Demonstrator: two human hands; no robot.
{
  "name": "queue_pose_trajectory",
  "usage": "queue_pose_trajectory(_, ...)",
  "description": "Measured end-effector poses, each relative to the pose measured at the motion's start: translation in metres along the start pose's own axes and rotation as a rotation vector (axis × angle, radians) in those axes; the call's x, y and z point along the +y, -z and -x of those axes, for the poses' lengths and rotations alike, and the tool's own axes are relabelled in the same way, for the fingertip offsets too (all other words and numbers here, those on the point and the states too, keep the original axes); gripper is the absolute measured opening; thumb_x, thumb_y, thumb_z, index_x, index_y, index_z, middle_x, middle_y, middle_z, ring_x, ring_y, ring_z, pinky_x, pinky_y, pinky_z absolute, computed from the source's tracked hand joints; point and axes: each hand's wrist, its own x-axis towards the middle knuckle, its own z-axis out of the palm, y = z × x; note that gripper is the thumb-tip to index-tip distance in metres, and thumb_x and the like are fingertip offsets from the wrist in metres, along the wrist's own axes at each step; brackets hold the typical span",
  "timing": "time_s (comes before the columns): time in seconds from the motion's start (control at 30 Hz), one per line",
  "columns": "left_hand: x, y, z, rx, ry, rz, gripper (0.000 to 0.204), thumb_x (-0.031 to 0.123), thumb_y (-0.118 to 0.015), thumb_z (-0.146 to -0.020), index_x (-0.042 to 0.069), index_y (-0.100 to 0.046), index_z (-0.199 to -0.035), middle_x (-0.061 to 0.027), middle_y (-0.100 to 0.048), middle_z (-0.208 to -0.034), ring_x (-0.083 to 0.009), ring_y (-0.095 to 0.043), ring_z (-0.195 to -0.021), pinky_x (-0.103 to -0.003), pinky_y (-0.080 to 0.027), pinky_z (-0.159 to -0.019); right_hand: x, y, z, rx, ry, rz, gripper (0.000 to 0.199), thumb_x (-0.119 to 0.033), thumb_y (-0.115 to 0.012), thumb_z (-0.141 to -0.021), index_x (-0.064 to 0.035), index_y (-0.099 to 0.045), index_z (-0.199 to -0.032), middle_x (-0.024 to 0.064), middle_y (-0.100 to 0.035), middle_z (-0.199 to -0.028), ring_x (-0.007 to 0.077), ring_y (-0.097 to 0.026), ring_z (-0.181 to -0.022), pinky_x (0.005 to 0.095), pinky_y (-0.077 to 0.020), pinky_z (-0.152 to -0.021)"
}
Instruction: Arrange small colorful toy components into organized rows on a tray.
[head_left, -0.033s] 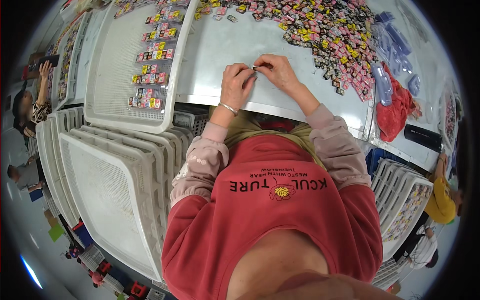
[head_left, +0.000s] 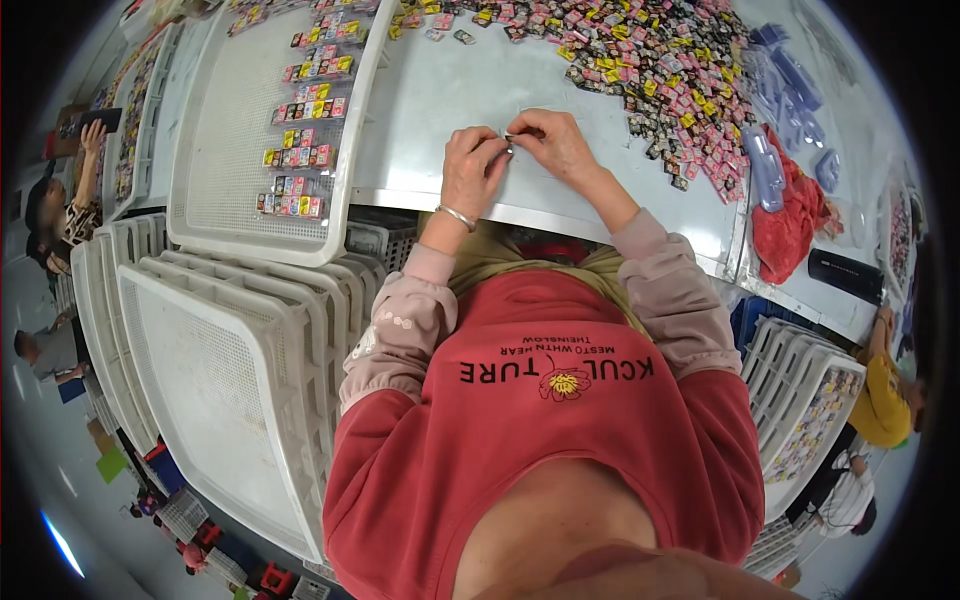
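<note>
Packets, small and square, in pink, yellow and black, lie in a loose heap (head_left: 660, 70) on the far right of the pale table (head_left: 450, 110). On our left a white perforated tray (head_left: 230, 150) rests on the table, and along its right side sit short rows of the same coloured packets (head_left: 300, 135), one row behind another from near to far. Clear blister strips (head_left: 765, 165) lie right of the heap, with a crumpled red cloth (head_left: 790, 215) just beside them and a black oblong case (head_left: 845, 275) near the table's right edge. More empty white trays (head_left: 230, 370) are stacked on edge at our near left.

We work at the near middle of the table. Our left hand (head_left: 470, 170), with a thin silver bangle (head_left: 457, 216) on the wrist, and our right hand (head_left: 555, 145) meet fingertip to fingertip, both pinching one tiny silvery piece (head_left: 510, 140) between thumbs and forefingers. It sits just above the bare table, well clear of the heap. It is too small for us to tell its long axis or which way it points.

Another person's arm (head_left: 90, 150) reaches over trays at the far left, and a person in yellow (head_left: 885, 400) stands at the right.
</note>
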Motion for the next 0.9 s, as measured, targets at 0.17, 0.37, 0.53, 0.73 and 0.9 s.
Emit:
queue_pose_trajectory(0.17,-0.001,0.001,0.001,0.001,0.066,0.019,0.017,0.001,-0.072,-0.071,0.005,-0.066,-0.087,-0.0079,-0.064,-0.093,-0.0275,-0.059,-0.087,-0.037,-0.048,-0.076,0.005,0.004,-0.009,-0.050,-0.078,-0.079,0.008,-0.007,-0.070,-0.075,-0.0024,-0.068,-0.081,0.0117,-0.067,-0.077,0.0239,-0.066,-0.069,0.0334,-0.0515,-0.064)
queue_pose_trajectory(0.37,-0.001,0.000,0.001,0.006,0.057,0.026,0.016,0.001,-0.072,-0.071,0.005,-0.066,-0.085,-0.0071,-0.064,-0.091,-0.0266,-0.059,-0.086,-0.037,-0.047,-0.077,0.005,0.004,-0.009,-0.003,0.106,0.245,0.004,-0.003,-0.068,-0.075,-0.0019,-0.069,-0.079,0.0091,-0.063,-0.081,0.0252,-0.064,-0.073,0.0333,-0.0500,-0.065)
queue_pose_trajectory(0.53,0.000,0.000,0.001,-0.028,0.002,-0.034,0.020,0.000,-0.071,-0.072,0.006,-0.069,-0.090,-0.0053,-0.062,-0.090,-0.0249,-0.057,-0.085,-0.036,-0.045,-0.077,0.009,0.002,-0.004,0.002,0.184,0.347,0.006,-0.004,-0.066,-0.077,-0.0022,-0.069,-0.081,0.0102,-0.062,-0.084,0.0269,-0.063,-0.074,0.0330,-0.0497,-0.066)
queue_pose_trajectory(0.73,0.003,0.004,0.001,-0.060,-0.004,-0.041,0.024,0.001,-0.070,-0.072,0.006,-0.070,-0.095,-0.0059,-0.061,-0.092,-0.0251,-0.055,-0.086,-0.036,-0.045,-0.078,0.013,0.017,-0.001,0.020,-0.044,-0.171,0.011,-0.003,-0.064,-0.079,-0.0022,-0.069,-0.089,0.0099,-0.062,-0.087,0.0267,-0.063,-0.077,0.0344,-0.0498,-0.069)
queue_pose_trajectory(0.9,0.003,0.006,-0.003,-0.048,0.050,0.088,0.021,0.002,-0.071,-0.071,0.006,-0.068,-0.091,-0.0081,-0.061,-0.092,-0.0289,-0.055,-0.086,-0.037,-0.044,-0.079,0.005,0.003,0.004,-0.018,0.210,0.244,0.013,-0.002,-0.061,-0.079,-0.0039,-0.070,-0.088,0.0120,-0.063,-0.087,0.0305,-0.063,-0.082,0.0384,-0.0503,-0.072)
